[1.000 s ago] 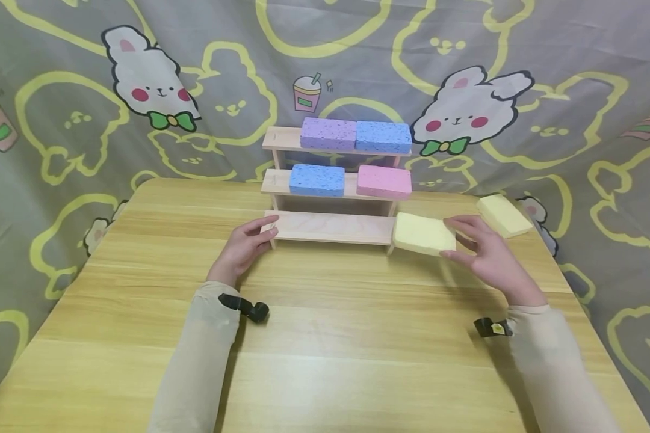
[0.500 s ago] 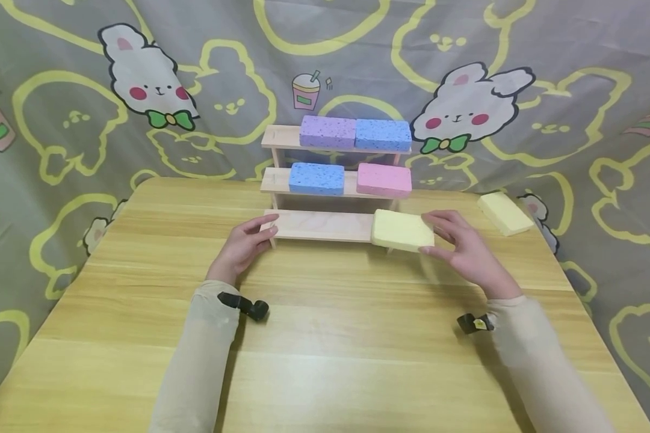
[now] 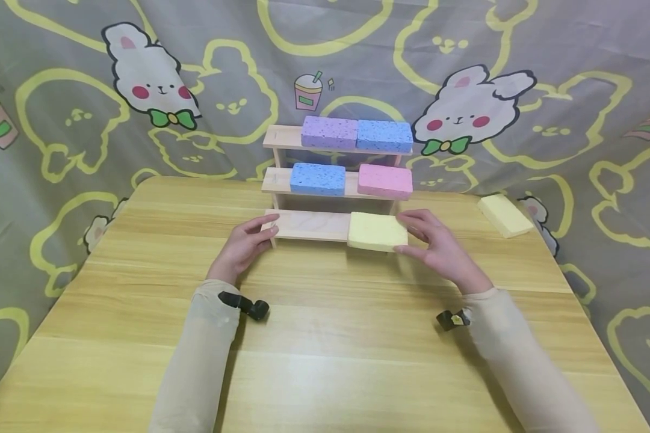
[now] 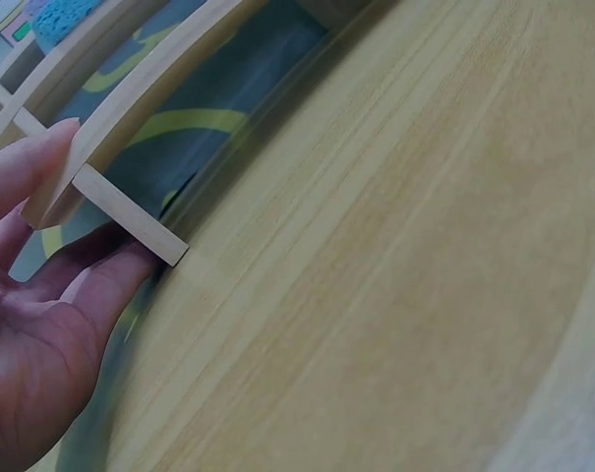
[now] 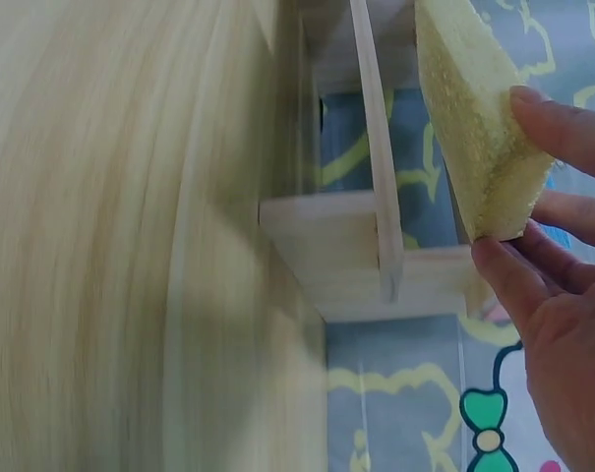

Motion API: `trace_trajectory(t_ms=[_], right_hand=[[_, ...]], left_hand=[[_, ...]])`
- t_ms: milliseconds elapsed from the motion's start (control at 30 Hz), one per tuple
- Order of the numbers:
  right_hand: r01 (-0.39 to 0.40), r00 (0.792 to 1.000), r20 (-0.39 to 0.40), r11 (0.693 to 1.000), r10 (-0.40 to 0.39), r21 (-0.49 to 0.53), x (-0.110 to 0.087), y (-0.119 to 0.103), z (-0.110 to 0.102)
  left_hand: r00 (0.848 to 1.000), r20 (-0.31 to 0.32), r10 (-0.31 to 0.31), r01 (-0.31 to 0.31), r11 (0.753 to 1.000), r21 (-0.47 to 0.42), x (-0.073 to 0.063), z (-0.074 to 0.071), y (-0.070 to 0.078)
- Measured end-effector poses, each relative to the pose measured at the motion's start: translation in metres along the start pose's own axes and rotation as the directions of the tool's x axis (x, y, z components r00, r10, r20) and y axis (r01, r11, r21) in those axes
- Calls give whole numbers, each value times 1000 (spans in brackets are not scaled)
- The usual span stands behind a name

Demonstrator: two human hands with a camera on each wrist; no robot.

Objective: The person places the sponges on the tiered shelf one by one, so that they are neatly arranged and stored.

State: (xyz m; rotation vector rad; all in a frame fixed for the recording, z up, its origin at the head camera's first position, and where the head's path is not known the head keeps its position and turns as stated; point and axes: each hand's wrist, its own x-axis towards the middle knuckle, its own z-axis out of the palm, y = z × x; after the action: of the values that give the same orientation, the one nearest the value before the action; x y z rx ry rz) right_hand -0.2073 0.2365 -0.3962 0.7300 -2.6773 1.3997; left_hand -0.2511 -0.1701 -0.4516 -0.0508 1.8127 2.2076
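A three-tier wooden shelf [image 3: 312, 225] stands at the back middle of the table. My left hand [image 3: 238, 251] grips the left end of its lowest board; in the left wrist view the thumb lies on the board and other fingers reach behind the leg [image 4: 130, 216]. Between thumb and fingers, my right hand [image 3: 439, 248] pinches the right end of a pale yellow sponge [image 3: 377, 231]. The sponge is close over the right part of the lowest board. In the right wrist view this sponge [image 5: 474, 118] is tilted, with a gap from the board's edge [image 5: 378, 147].
Purple [image 3: 329, 133] and blue [image 3: 384, 136] sponges sit side by side on the top tier. The middle tier bears a blue sponge [image 3: 318, 179] and a pink sponge [image 3: 384, 181]. Another yellow sponge [image 3: 505, 215] lies at the table's back right, near the patterned curtain [image 3: 357, 54].
My right hand has moved left with the yellow sponge, from beside the shelf's right end to over the lowest board. The left hand has stayed at the shelf's left end.
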Motion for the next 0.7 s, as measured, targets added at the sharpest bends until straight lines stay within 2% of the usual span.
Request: trace_trajectory(t_ms=[367,567,700], right_hand=[[-3,1000,18,999,4,-54,17,-6,22],[-39,999,15,999,39,-16,28,-13,37],[-21,1000,6,999,21,-37,32,-14,48]], left_hand=[[1000,-13,-15,15,1000,10,2,-1,0],[1000,-18,-21,21,1000,3,2,-1,0],[1000,-15,-26,26,1000,8,2,-1,0]])
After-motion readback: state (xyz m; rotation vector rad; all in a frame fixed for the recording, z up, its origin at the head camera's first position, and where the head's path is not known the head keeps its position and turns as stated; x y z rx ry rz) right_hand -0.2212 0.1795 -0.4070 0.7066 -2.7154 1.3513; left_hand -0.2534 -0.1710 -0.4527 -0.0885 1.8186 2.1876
